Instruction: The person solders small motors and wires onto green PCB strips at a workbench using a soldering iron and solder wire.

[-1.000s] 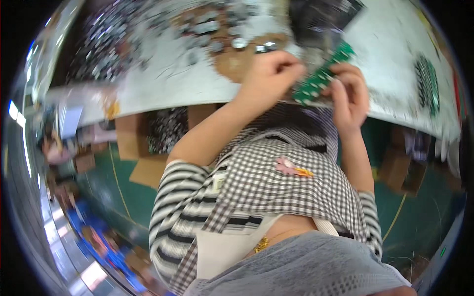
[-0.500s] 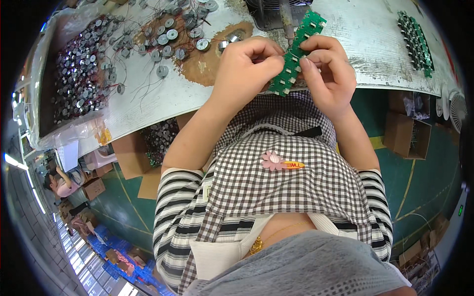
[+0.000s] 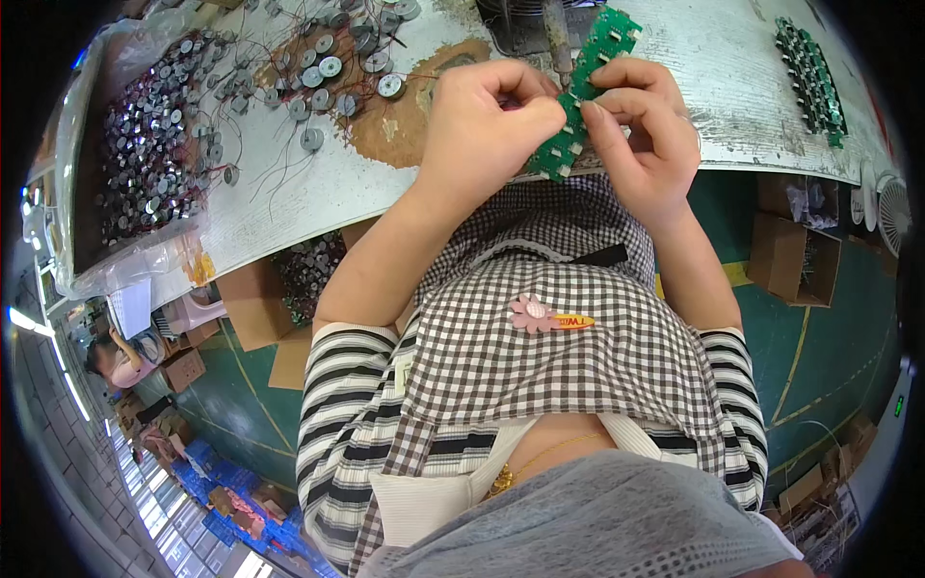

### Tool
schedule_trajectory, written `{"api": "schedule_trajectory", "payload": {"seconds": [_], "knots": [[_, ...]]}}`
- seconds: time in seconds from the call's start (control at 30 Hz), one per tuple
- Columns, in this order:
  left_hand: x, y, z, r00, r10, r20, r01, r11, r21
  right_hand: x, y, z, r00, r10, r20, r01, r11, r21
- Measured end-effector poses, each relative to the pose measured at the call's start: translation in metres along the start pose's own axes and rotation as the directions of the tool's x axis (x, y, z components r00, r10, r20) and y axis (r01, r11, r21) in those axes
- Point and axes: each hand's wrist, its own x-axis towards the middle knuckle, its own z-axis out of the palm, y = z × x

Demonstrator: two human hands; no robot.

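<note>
A long green circuit board strip [image 3: 603, 39] with a row of small pale connectors slants between my hands, above the table's near edge. My left hand [image 3: 487, 125] is closed at its left side, the thumb lying over the board's face; whatever else its curled fingers cover is hidden. From the right, my right hand [image 3: 647, 135] pinches at the board's edge, thumb and forefinger close to one connector. Left of my hands lie loose round metal motors [image 3: 330, 66] with thin wires, some of them on a bare brown patch of the tabletop.
A plastic-lined tray [image 3: 72, 207] heaped with small motors stands at the left of the white worktable [image 3: 732, 87]. More green boards [image 3: 812, 82] lie stacked at the far right. A black fan-like device [image 3: 511, 29] stands behind my hands. Cardboard boxes [image 3: 252, 306] sit below.
Both hands and the board have shifted slightly up and away from me. My left thumb has slid further over the board, and the right thumb has come closer to it.
</note>
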Motion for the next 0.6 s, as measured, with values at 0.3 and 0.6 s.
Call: {"api": "schedule_trajectory", "payload": {"seconds": [0.3, 0.6], "knots": [[-0.010, 0.004, 0.001, 0.997, -0.026, 0.067, 0.016, 0.989, 0.145, -0.014, 0.000, -0.001, 0.997, 0.080, 0.017, -0.082, 0.993, 0.082], [-0.014, 0.003, 0.006, 0.996, -0.002, -0.086, 0.007, 0.998, 0.057, -0.012, -0.005, 0.001, 0.989, 0.147, -0.006, -0.146, 0.982, 0.124]]}}
